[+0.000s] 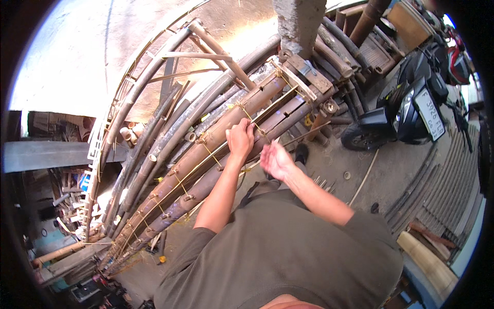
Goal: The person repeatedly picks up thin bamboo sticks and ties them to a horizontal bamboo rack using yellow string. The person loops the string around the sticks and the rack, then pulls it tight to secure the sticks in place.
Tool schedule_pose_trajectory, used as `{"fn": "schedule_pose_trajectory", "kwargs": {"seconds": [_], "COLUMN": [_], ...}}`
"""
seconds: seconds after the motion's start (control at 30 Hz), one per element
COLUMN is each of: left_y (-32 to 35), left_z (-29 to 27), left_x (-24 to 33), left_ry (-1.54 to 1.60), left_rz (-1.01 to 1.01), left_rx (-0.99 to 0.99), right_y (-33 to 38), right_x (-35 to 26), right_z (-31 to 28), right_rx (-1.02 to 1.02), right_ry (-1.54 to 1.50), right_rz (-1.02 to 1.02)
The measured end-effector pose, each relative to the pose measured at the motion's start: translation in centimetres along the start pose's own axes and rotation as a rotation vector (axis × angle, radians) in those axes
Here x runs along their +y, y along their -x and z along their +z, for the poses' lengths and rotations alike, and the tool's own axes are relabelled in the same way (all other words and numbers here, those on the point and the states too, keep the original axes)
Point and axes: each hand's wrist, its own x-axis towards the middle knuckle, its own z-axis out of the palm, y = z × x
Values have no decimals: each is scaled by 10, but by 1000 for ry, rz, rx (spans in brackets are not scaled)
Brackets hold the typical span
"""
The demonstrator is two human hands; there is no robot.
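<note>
Your right hand (278,160) is blurred; I cannot tell if it grasps something. Your left hand (240,138), fingers curled, its hold unclear, is at the paired bamboo poles (216,131) slanting before you. Farther stands a motorcycle (378,122).

Room above bamboo poles (208,133); gap between narrow (cords (209,151) crossing).

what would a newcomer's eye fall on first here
Probably the two long brown bamboo poles, laced with yellow cord, would stand out, running diagonally through the middle. The left hand is over them, the right hand beside their lower edge. The black motorcycle at upper right might come next.
</note>
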Motion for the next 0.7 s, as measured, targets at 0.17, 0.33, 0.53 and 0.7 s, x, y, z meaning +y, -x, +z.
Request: {"fn": "schedule_pose_trajectory", "kwargs": {"seconds": [0.17,0.33,0.53,0.7], "left_y": [4,6,7,5], "left_z": [-3,1,1,24], "left_x": [13,8,12,-8], "left_ry": [-71,-78,-102,91], "left_rz": [15,-9,22,178], "left_rx": [34,38,78,304], "right_y": [-21,-4,1,-14], "right_x": [6,-17,-44,-34], "right_z": [-36,-26,42,149], "right_rx": [14,-1,-24,-581], "right_ry": [-419,-508,-231,1382], "right_rz": [104,-11,-842,-949]}}
